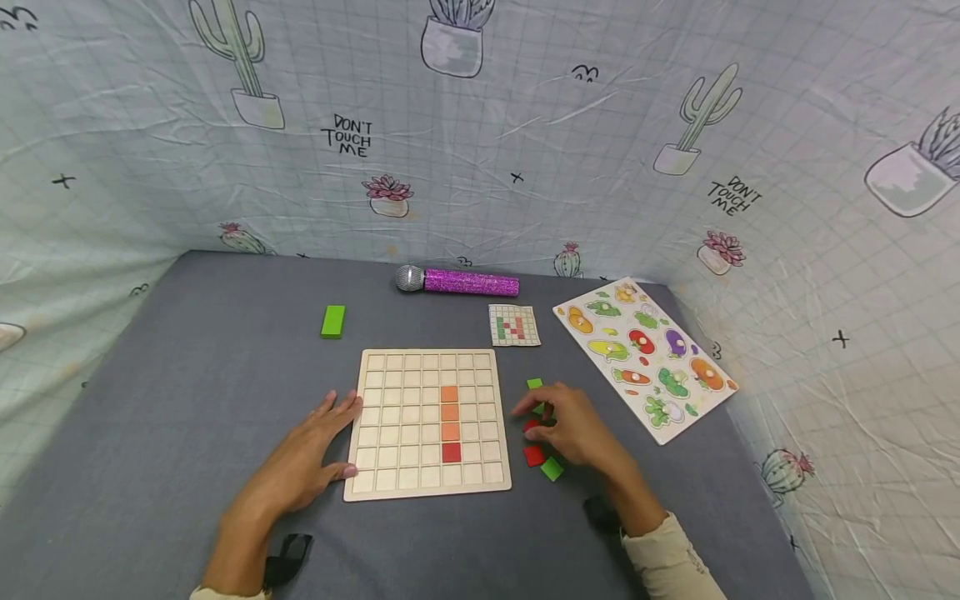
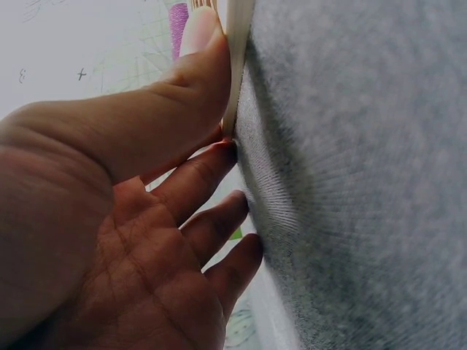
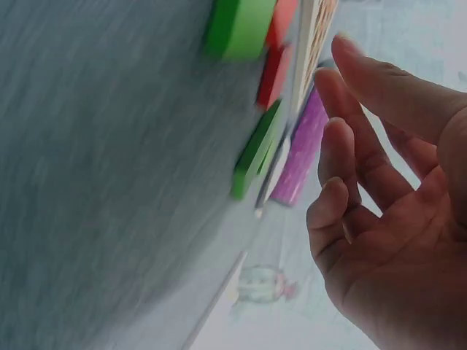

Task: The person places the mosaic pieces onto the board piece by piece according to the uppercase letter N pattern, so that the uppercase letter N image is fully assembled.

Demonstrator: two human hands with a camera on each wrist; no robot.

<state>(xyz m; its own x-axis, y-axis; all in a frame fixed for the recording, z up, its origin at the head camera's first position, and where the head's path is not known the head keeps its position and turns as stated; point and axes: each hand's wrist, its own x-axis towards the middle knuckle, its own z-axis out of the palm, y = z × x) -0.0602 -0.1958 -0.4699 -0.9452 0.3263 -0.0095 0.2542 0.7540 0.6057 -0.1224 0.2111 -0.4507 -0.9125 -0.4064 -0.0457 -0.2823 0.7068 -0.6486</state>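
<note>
A wooden grid board lies flat on the grey table, with a column of three orange squares and one red square in its cells. My left hand rests at the board's left edge, thumb and fingertips touching it, fingers mostly straight. To the right of the board, my right hand hovers above several small blocks, thumb and fingers apart and nothing between them. A red block and a green block lie below its fingers; other red and green blocks are partly hidden by it.
Behind the board lie a purple glittery microphone and a small card with a coloured grid pattern. A green rectangular block lies at the back left. At the right sits a vegetable picture board. A printed cloth hangs around the table.
</note>
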